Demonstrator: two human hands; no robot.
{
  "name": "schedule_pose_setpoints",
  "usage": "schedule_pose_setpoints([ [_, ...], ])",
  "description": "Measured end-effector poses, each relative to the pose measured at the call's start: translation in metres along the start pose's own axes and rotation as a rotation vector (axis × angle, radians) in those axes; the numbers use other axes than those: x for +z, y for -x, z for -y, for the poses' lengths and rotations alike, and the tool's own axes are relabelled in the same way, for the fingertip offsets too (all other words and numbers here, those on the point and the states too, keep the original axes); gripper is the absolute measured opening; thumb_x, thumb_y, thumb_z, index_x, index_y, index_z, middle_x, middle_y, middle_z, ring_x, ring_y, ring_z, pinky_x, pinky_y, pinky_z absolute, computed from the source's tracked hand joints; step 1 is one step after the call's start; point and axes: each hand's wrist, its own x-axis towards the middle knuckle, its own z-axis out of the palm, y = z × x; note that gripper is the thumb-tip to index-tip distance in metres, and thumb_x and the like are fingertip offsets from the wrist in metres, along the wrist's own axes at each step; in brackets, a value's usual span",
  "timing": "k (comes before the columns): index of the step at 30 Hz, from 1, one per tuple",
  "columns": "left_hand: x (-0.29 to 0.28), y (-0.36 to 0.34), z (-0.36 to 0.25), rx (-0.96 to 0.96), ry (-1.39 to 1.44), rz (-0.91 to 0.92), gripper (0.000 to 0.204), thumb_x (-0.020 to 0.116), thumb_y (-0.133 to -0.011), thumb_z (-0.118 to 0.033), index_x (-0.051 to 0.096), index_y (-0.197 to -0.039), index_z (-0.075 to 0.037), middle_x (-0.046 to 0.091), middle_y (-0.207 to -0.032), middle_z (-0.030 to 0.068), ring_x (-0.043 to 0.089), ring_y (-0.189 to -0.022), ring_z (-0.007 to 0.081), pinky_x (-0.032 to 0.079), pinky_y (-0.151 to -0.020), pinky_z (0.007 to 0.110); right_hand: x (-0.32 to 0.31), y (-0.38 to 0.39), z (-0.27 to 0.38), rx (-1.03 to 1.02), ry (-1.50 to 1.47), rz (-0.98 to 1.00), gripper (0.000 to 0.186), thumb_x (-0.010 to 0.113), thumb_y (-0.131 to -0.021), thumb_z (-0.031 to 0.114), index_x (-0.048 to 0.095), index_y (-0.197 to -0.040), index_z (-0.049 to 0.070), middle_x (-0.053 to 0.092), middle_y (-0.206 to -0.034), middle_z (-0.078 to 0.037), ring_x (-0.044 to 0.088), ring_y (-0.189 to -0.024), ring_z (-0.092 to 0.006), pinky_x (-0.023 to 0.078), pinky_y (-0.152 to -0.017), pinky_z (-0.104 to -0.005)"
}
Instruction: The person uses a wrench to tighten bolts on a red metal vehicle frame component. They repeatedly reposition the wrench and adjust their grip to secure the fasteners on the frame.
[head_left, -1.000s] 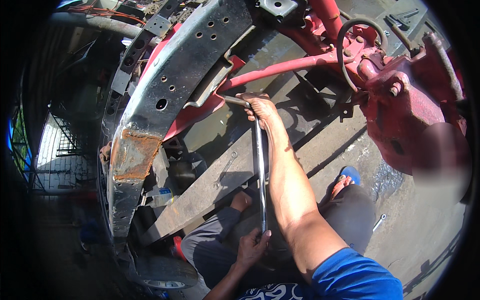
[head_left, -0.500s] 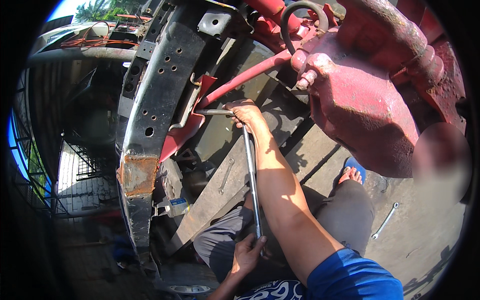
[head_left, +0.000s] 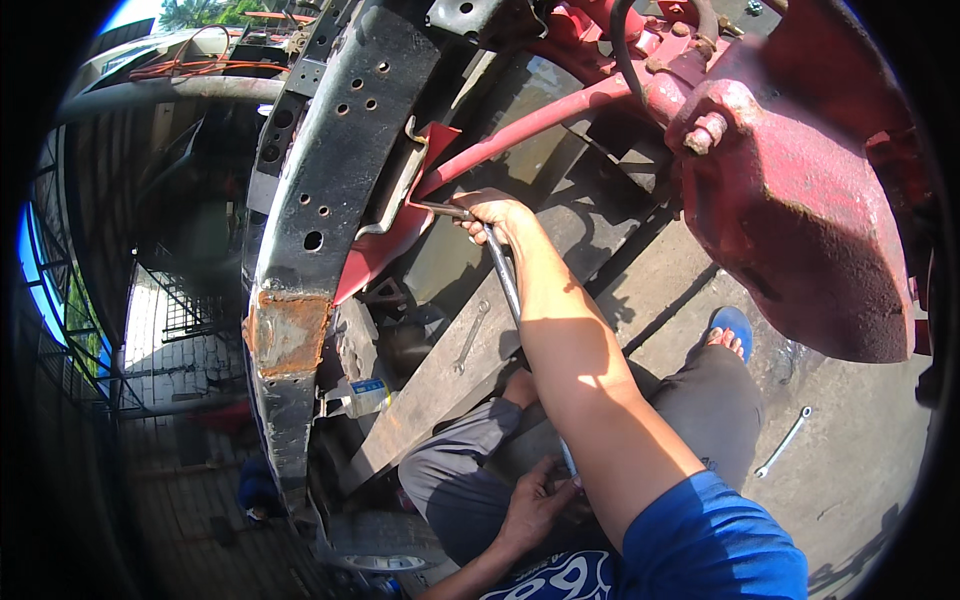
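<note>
My right hand (head_left: 497, 215) reaches up and is closed around the head of a long steel breaker bar (head_left: 504, 275), where a short extension (head_left: 441, 209) joins it. The extension runs left to a red bracket (head_left: 388, 250) on the inner side of a black, holed frame rail (head_left: 325, 190); the fastener at its tip is hidden. Lower down, my left hand (head_left: 533, 508) grips the other end of the bar, near my lap. My right forearm covers the bar's middle stretch. A red rod (head_left: 530, 135) slants away just above my right hand.
A large red-painted housing (head_left: 790, 215) with a protruding bolt hangs at the right. One wrench (head_left: 472, 338) lies on a wide beam (head_left: 425, 415) and another wrench (head_left: 783, 442) on the concrete floor. A blue-labelled container (head_left: 367, 397) stands beside the rail. My foot wears a blue sandal (head_left: 737, 325).
The bar's lower end has swung right, partly behind my right forearm, and my left hand has moved right with it. The whole view has shifted slightly.
</note>
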Motion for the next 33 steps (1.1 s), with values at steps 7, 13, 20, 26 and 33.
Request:
schedule_pose_setpoints([
  [7, 0.018, -0.04, 0.023, 0.007, -0.116, -0.039, 0.048, 0.068, -0.093, -0.013, 0.053, -0.135, 0.003, 0.067, -0.118, 0.0175, 0.066, -0.1, 0.0159, 0.054, -0.078, 0.028, -0.004, -0.011, 0.008, -0.027, 0.155, -0.054, 0.019, 0.061, -0.098, 0.022, 0.067, -0.09, 0.007, 0.051, -0.062, 0.002, 0.042, -0.044, -0.0049, 0.034, -0.036, -0.0217],
  [13, -0.039, -0.042, 0.057, -0.002, -0.236, -0.364, 0.025, 0.067, -0.097, -0.025, 0.063, -0.101, 0.0, 0.059, -0.071, 0.0044, 0.053, -0.066, 0.0099, 0.045, -0.059, 0.032, 0.004, 0.0, -0.003, -0.138, 0.057, -0.077, 0.017, 0.059, -0.101, 0.022, 0.063, -0.094, 0.007, 0.05, -0.066, 0.002, 0.044, -0.049, -0.0039, 0.035, -0.037, -0.0195],
  [20, -0.118, -0.035, 0.061, 0.098, -0.638, -0.615, 0.03, 0.07, -0.096, -0.027, 0.061, -0.09, 0.0, 0.056, -0.064, 0.0162, 0.054, -0.057, 0.0239, 0.044, -0.058, 0.04, 0.02, 0.001, -0.031, -0.329, -0.168, -0.207, 0.018, 0.068, -0.096, 0.02, 0.067, -0.105, 0.005, 0.053, -0.073, 0.001, 0.045, -0.052, -0.0043, 0.036, -0.042, -0.0196],
  [26, -0.117, -0.032, 0.05, -0.136, -0.432, -0.497, 0.032, 0.074, -0.093, -0.029, 0.06, -0.085, -0.001, 0.056, -0.061, 0.0058, 0.052, -0.06, 0.0106, 0.041, -0.055, 0.032, 0.02, -0.005, -0.035, -0.39, -0.155, -0.152, 0.022, 0.075, -0.091, 0.027, 0.068, -0.089, 0.007, 0.051, -0.066, 0.003, 0.043, -0.049, -0.0037, 0.035, -0.04, -0.0195],
  [33, -0.085, -0.02, 0.059, 0.027, -0.407, -0.407, 0.028, 0.071, -0.095, -0.027, 0.059, -0.087, -0.002, 0.055, -0.06, 0.007, 0.05, -0.056, 0.0146, 0.041, -0.054, 0.034, 0.014, 0.002, -0.024, -0.405, 0.088, -0.264, 0.025, 0.071, -0.095, 0.028, 0.068, -0.105, 0.005, 0.054, -0.072, 0.003, 0.044, -0.053, -0.0022, 0.034, -0.041, -0.0173],
])
